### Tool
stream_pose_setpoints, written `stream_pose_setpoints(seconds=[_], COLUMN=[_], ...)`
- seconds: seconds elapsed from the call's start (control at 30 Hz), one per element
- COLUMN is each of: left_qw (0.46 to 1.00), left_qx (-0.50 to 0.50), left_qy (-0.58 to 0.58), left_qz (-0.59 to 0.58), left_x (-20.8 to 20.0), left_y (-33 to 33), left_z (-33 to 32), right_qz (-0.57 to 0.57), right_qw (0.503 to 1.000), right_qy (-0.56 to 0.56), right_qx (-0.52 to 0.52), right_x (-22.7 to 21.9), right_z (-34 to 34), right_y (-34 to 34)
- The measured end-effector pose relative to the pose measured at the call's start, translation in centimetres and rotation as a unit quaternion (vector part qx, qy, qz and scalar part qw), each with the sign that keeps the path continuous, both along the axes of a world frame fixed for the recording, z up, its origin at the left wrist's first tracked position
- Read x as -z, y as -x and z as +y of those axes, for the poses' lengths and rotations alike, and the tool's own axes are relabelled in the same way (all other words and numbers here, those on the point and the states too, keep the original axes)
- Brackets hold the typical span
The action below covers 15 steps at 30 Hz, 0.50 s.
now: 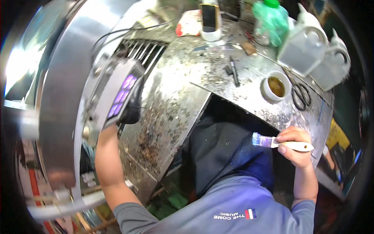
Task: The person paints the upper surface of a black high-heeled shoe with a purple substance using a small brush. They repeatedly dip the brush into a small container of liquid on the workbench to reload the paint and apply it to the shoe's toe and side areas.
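My right hand (294,148) is closed around the white handle of a flat paintbrush (265,141). The brush lies level over my lap at the table's front edge, with its pale bluish bristles pointing left. My left forearm (109,162) reaches up to a grey boxy lamp (113,93) with purple-lit panels on its face. The lamp hides my left hand, so its fingers cannot be seen. A black rounded part (134,103) sits against the lamp's right side.
The metal table (167,97) is strewn with dark flakes. On it stand a white cup (269,87) of brownish liquid, black-handled scissors (301,97), a black pen (234,72), translucent jugs (304,50), a green bottle (270,23) and a phone-like device (210,23). A large curved metal band (64,97) rises at left.
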<state>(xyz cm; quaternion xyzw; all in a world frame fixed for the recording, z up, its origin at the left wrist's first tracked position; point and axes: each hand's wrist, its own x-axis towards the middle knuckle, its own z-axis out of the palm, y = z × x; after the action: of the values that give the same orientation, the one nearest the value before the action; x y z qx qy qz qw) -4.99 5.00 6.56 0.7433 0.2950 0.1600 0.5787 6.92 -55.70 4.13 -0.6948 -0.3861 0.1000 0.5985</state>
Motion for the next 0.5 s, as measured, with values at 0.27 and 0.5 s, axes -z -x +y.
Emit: stream_pose_setpoints(seconds=[0.27,0.5], left_qw=[0.872,0.808], left_qx=[-0.111,-0.155], left_qy=[-0.390,-0.473], left_qz=[0.274,0.315], left_x=[6.4,9.6], left_y=[-11.9,-16.3], left_z=[11.3,12.2], right_qz=[0.015,0.050], right_qw=[0.998,0.991], right_qy=[0.030,0.081], right_qx=[0.054,0.091], right_x=[-0.5,0.3], right_z=[0.0,0.8], right_y=[-0.7,-1.7])
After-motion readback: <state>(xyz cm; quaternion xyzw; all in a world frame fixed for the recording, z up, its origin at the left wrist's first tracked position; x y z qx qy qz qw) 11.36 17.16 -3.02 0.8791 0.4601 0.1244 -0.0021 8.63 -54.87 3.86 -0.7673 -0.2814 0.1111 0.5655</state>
